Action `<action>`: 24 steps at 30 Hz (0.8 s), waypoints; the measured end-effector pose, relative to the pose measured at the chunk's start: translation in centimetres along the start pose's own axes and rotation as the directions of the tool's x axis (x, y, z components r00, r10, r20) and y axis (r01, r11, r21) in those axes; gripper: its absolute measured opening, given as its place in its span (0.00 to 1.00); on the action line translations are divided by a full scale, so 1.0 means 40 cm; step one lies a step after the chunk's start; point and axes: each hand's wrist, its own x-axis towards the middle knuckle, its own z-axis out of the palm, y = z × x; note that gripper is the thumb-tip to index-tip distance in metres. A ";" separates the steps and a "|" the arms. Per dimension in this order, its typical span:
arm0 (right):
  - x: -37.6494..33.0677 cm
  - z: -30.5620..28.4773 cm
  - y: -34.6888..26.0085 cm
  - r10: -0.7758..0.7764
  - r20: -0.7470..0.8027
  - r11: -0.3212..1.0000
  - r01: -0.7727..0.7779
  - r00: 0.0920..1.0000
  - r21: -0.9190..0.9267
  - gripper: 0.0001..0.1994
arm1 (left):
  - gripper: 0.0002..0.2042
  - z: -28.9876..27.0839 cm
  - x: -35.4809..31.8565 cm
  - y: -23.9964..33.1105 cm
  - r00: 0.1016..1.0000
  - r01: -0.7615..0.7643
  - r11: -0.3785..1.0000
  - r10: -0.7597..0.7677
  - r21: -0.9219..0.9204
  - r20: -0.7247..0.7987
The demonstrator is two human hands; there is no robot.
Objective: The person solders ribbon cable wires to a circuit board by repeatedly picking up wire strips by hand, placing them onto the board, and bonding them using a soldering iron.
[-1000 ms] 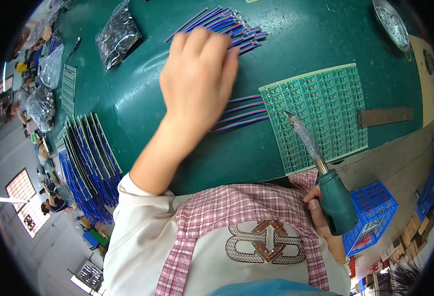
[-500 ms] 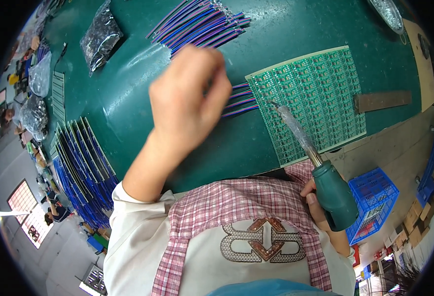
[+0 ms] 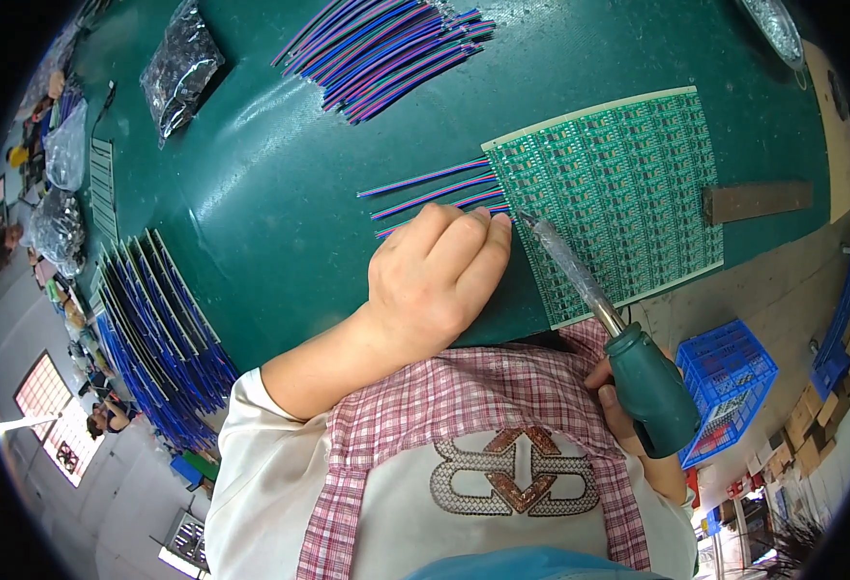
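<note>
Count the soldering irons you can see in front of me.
1. The soldering iron is in your right hand, its tip at the left side of the green circuit board sheet, near your left hand. Others could be hidden in the background.

Green table [image 3: 280, 251] fills centre; grey floor [image 3: 783, 263] shows right; gridded window [image 3: 44, 389] and lit tube lamp [image 3: 29, 422] appear far left.
</note>
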 end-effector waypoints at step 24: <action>-0.002 -0.002 -0.011 0.095 0.021 0.991 -0.097 0.995 0.096 0.07 | 0.14 0.001 -0.001 0.003 0.999 -0.049 0.996 0.048 0.075 0.013</action>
